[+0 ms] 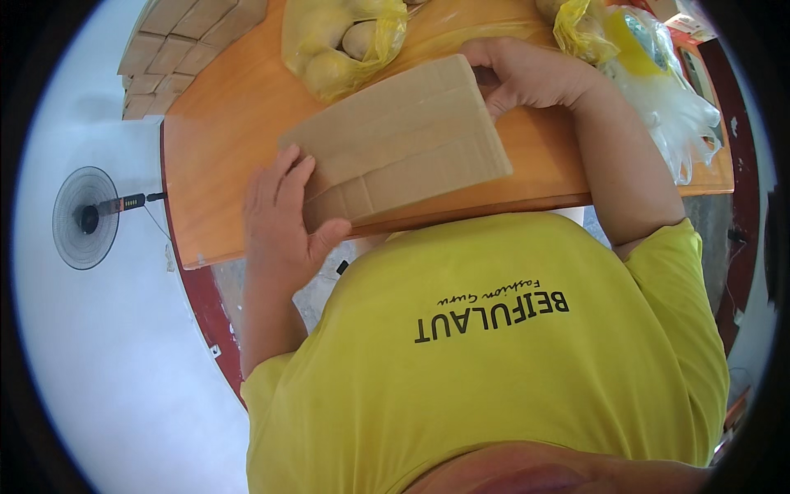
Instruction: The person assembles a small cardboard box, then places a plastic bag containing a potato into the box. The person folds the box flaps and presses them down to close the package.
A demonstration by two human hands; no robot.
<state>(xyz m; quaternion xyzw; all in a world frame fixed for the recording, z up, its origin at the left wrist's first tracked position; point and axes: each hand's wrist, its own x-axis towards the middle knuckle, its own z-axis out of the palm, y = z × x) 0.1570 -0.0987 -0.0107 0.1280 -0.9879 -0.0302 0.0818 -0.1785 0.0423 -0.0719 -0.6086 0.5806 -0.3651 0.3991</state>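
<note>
A flat piece of brown cardboard, perhaps a folded carton (401, 136), lies tilted over the front part of the orange-brown wooden table (216, 142). My left hand (287, 216) touches its left end, with the fingers on the upper corner and the thumb by the lower edge. At the right end my right hand (524, 74) is bent around the upper corner, the fingertips partly hidden behind the cardboard. Just beyond the cardboard sits a yellow plastic bag (333, 68) with several round, pale items in it.
Stacked brown cardboard boxes (179, 49) stand at the back left. At the back right lie another yellow bag (583, 34) and a clear white plastic bag (666, 117). A fan (86, 210) is by the wall, left of the table. The table's front edge is close to my body.
</note>
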